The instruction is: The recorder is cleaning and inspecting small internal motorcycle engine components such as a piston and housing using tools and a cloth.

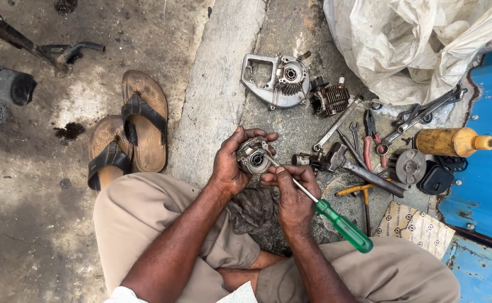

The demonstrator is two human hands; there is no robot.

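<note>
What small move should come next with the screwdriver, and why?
Probably a turn of the green-handled screwdriver: its tip already sits on the face of the small round metal part, which the left hand cups while the right hand pinches the shaft.

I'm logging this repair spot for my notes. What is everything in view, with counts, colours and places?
engine part: 1, grey metal, in left hand
screwdriver: 1, green handle, in right hand, tip at the part
engine cover: 1, silver, top centre on the ground
cylinder: 1, dark finned, beside the cover
hammer: 1, dark, right of the hands
pliers: 1, red handles, right
bottle: 1, yellow, far right
sandals: 2, brown, left
plastic sheet: 1, whitish, top right
left hand: 1
right hand: 1
</note>
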